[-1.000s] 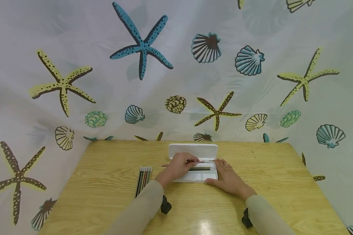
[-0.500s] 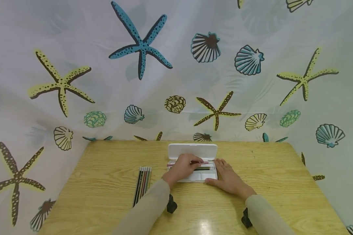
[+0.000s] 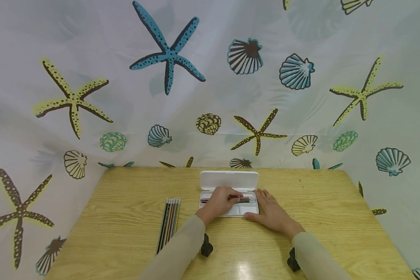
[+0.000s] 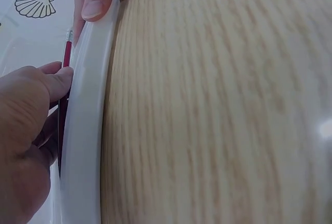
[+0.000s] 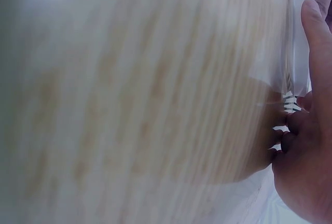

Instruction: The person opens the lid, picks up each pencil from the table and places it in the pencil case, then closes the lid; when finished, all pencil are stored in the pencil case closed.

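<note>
Red pencil (image 4: 67, 54) pinched in left hand (image 3: 217, 202), low in long compartment of open white case (image 3: 248, 210). Right hand (image 3: 275, 214): fingers extended, braced at case's right end. Possible faults: pencil crossing or rolling over neighbouring pencils (image 3: 246, 201), from uneven release; case skidding, from lost bracing. Brands, labels, writing: none legible.

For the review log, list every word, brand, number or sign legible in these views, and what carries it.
No readable text in any view.
White case: no lettering visible.
Pencils lying beside it: any print is too small to read.
Red pencil in the left hand: none legible.
Cloth: printed starfish and shells, no words.
</note>
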A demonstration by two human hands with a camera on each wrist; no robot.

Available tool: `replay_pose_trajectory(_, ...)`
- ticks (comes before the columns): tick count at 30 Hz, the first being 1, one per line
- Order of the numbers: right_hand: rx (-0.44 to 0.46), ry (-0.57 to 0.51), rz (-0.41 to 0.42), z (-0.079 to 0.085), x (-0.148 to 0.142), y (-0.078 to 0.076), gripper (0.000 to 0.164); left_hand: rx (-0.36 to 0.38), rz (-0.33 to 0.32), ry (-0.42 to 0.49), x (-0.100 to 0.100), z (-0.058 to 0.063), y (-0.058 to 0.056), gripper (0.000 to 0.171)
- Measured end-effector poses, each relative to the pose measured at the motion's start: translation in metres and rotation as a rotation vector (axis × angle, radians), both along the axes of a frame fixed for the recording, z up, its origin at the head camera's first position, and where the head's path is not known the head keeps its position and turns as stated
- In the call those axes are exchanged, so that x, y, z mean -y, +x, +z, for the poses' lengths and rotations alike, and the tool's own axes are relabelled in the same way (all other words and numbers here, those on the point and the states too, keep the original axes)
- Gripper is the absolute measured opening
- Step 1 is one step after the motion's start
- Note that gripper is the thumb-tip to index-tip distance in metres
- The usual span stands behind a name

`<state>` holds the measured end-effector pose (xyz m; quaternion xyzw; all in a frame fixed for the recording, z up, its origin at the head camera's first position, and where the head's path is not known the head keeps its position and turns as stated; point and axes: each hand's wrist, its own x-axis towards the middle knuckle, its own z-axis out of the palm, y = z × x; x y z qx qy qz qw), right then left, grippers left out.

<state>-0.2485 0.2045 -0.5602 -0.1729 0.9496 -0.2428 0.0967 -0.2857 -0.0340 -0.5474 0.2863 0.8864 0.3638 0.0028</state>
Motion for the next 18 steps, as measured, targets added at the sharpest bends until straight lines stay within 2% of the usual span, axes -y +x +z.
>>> replay_pose_trajectory(9,-0.016,-0.004,0.0,-0.0003,0.0004,0.0001,0.11,0.043,0.002,0.021,0.0025,-0.0026,-0.0005,0.021)
replay_pose_trajectory(14,-0.004,0.001,0.003,-0.0008,0.0008,0.0002,0.109,0.082,0.038,0.063,0.0058,-0.0002,0.0024,0.022)
replay_pose_trajectory(18,-0.011,0.001,0.005,-0.0004,0.0004,0.0006,0.108,0.074,0.063,0.099,0.0104,0.0048,0.0052,0.023)
